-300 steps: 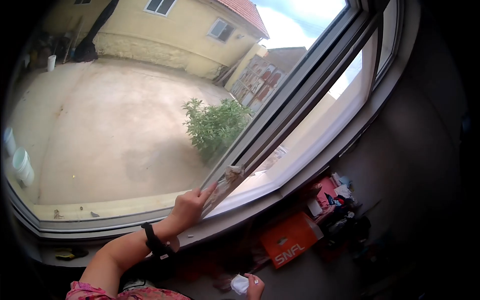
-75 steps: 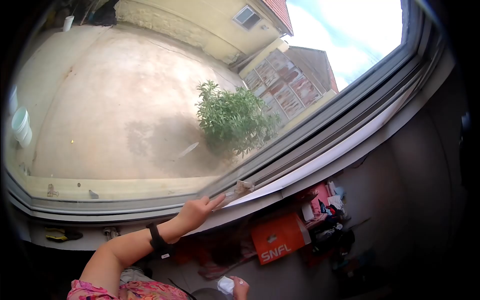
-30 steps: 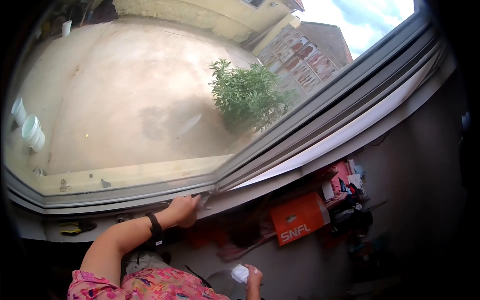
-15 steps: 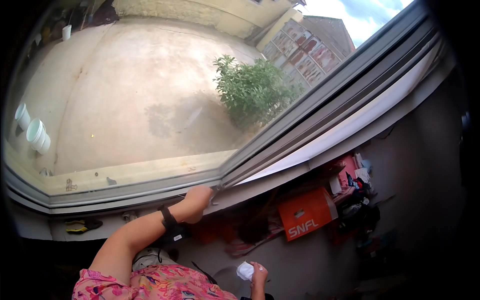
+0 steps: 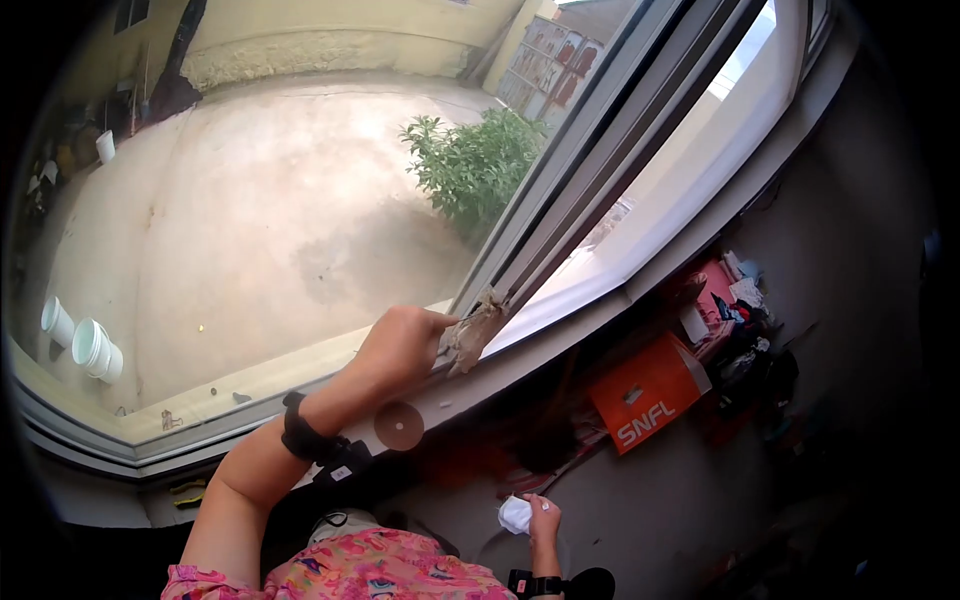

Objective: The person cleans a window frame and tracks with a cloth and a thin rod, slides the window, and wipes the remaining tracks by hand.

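My left hand [image 5: 405,340], with a black strap on the wrist, is closed around a crumpled greyish-brown rag [image 5: 475,337]. The rag presses against the lower end of the upright window frame [image 5: 560,200], just above the sill [image 5: 470,392]. Lower down, away from the window, my right hand [image 5: 543,516] grips a bunched white cloth [image 5: 515,515]; whether it is fabric or paper I cannot tell.
An orange box [image 5: 648,400] marked SNFL stands below the sill, with piled clothes and other items [image 5: 745,310] beside it. Yellow-and-black pliers [image 5: 188,492] lie at the left. Beyond the glass are white buckets [image 5: 95,348] and a leafy bush [image 5: 475,160].
My left hand has moved up to the foot of the upright frame, and the rag now shows. The view has shifted. My right hand still holds the white cloth.
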Action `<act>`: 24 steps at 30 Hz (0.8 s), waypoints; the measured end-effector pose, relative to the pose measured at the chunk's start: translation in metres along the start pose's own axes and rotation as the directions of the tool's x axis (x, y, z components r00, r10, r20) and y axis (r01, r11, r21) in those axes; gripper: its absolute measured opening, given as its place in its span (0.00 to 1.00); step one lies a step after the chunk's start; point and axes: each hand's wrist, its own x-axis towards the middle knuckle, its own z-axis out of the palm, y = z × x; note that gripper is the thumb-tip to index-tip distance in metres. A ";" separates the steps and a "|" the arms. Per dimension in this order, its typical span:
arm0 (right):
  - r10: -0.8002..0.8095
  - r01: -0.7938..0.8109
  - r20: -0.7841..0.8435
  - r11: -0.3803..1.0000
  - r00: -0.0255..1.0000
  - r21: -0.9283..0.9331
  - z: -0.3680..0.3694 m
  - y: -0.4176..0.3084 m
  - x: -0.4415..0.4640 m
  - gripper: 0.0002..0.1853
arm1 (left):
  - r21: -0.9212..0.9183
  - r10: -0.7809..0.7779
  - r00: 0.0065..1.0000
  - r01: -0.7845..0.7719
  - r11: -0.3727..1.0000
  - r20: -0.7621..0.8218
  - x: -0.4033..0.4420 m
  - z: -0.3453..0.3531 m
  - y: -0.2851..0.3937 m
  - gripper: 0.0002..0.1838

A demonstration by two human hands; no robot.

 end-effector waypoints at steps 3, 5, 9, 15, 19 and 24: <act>-0.004 0.004 0.002 1.000 1.000 0.004 0.006 -0.004 0.005 0.11 | -0.054 0.096 0.992 -0.100 0.993 -0.085 0.010 -0.018 0.027 0.16; -0.001 0.001 0.010 1.000 1.000 0.023 0.008 -0.005 0.004 0.11 | -0.126 0.192 0.945 -0.232 0.965 -0.266 0.022 -0.023 0.048 0.18; -0.015 0.015 -0.016 1.000 1.000 0.021 -0.001 -0.013 0.004 0.11 | -0.188 0.284 0.848 -0.399 0.897 -0.447 0.047 -0.018 0.079 0.19; -0.018 0.017 -0.117 1.000 0.993 -0.009 -0.037 0.009 -0.003 0.11 | -0.058 0.310 0.799 -0.394 0.917 -0.514 0.042 0.052 0.032 0.23; -0.102 0.095 -0.124 0.994 0.987 -0.062 -0.074 0.061 0.016 0.08 | -0.022 0.281 0.786 -0.351 0.936 -0.551 0.025 0.096 -0.009 0.24; -0.133 0.124 -0.138 0.990 0.982 -0.072 -0.084 0.038 0.008 0.08 | 0.134 0.408 0.690 -0.416 0.899 -0.598 0.068 0.060 0.042 0.26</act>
